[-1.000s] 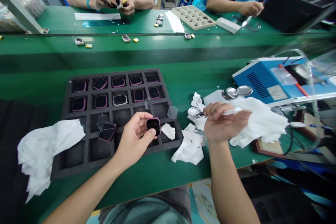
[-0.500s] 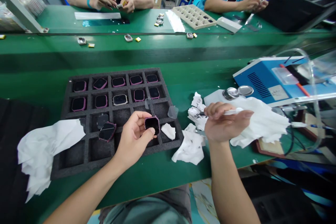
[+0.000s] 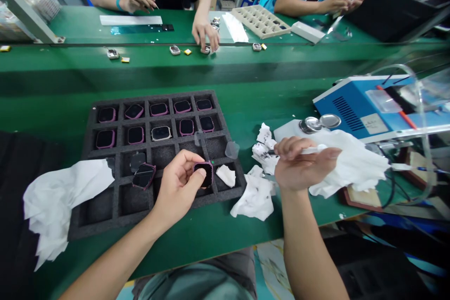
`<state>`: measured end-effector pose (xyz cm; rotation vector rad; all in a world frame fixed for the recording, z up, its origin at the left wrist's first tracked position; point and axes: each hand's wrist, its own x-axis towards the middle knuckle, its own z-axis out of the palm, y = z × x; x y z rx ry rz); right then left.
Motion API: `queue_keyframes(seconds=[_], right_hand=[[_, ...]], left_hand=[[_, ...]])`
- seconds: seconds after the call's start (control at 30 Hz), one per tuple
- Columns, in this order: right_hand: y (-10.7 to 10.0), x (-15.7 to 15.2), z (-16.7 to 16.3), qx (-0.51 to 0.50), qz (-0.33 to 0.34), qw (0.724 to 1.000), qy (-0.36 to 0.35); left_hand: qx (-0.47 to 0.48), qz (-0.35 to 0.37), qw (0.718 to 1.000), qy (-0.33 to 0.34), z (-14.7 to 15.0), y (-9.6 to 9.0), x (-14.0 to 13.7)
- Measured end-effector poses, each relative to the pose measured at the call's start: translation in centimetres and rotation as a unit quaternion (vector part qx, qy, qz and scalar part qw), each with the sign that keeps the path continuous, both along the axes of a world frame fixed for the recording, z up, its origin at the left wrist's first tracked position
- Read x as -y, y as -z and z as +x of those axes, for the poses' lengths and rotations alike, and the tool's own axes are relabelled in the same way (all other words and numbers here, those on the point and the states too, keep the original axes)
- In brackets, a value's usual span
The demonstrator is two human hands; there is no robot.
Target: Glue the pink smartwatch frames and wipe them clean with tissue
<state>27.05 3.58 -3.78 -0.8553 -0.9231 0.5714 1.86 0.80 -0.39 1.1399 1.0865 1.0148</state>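
Observation:
My left hand [image 3: 180,183] grips a purple-framed smartwatch [image 3: 208,174] above the foam tray, thumb on its dark screen. A small green spot shows at the watch's upper right edge. The fingers of my right hand [image 3: 300,161] are curled round a slim white stick-like tool [image 3: 309,150], palm turned up. Its dark end points left over crumpled tissue with dark specks [image 3: 262,152]. Several watches lie in the pockets of the black foam tray [image 3: 116,154]; one purple watch [image 3: 144,176] rests tilted across a divider. A folded white wipe [image 3: 226,176] lies in a right-hand pocket.
White cloths lie left [image 3: 66,192] and right [image 3: 351,159]. A metal pot with its lid open [image 3: 310,124] stands near a blue machine [image 3: 355,108]. Across a green ledge with small watch parts [image 3: 112,53], two people work; one person's hand [image 3: 206,33] reaches over it.
My left thumb has shifted up the watch screen and the watch has turned slightly. My right hand stays nearly still. Opposite, a co-worker's hand has come down onto a watch part on the ledge.

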Motion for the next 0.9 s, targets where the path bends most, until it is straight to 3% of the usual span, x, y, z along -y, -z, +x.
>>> queue_keyframes(seconds=[0.33,0.63,0.9], right_hand=[[0.05,0.08,0.05,0.006,-0.001,1.000,-0.004],[0.29,0.12,0.28,0.005,-0.011,1.000,0.000],[0.38,0.16,0.44,0.006,-0.009,1.000,-0.009]], left_hand=[[0.005,-0.025,1.000,-0.006,0.23,-0.33,-0.17],[0.095,-0.037,0.994,0.032,-0.28,0.23,-0.20],[0.130,-0.042,0.990,0.023,-0.16,0.47,-0.24]])
